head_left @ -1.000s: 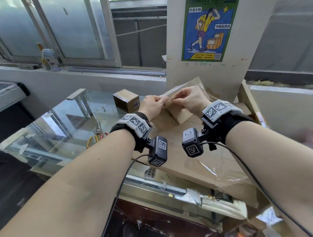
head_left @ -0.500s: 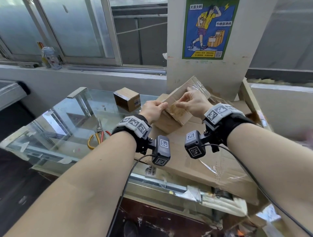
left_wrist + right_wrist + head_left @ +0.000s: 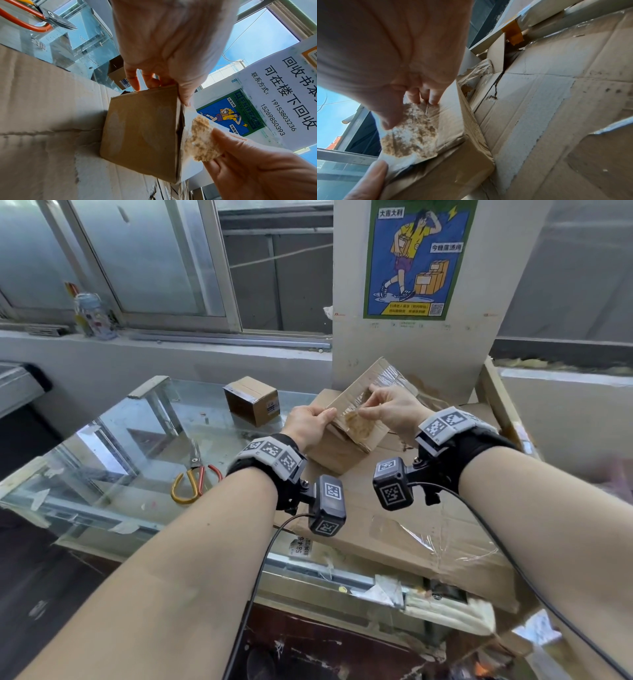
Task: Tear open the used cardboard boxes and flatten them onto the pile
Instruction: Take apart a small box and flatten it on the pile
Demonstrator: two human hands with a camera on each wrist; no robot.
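While the small cardboard box (image 3: 337, 451) rests on the pile of flattened cardboard (image 3: 404, 518), both hands work at its upper edge. The left hand (image 3: 306, 426) grips the box's near top corner, thumb on one face and fingers (image 3: 133, 77) curled over the far side. The right hand (image 3: 394, 410) pinches a strip of clear packing tape (image 3: 358, 419) between thumb and fingers (image 3: 434, 98); the strip is partly lifted off the box and carries a patch of torn brown paper fibre on its sticky face. One flap (image 3: 368, 386) of the box stands raised behind the hands, its surface glossy with tape. The pile lies on the right part of a glass-topped table (image 3: 120, 446) and leans against a pale pillar (image 3: 404, 347).

To the left of the held box, a second, closed cardboard box (image 3: 251, 400) with a small printed label stands apart on the glass. Scissors (image 3: 193, 475) with one yellow and one red handle lie nearer the person, clear of both hands. A bottle (image 3: 90, 316) stands on the window ledge (image 3: 164, 340). Nothing lies between the hands and the box.

A blue-and-green poster (image 3: 416, 258) on the pillar shows a figure carrying boxes, with the characters "大吉大利" at its top. In the left wrist view a white notice (image 3: 283, 97) reads "回收书本", "可在楼下回收", "联系方式:" and the numbers 19153803236 and 15269850393. A label (image 3: 301, 547) at the pile's front edge begins "58-4".
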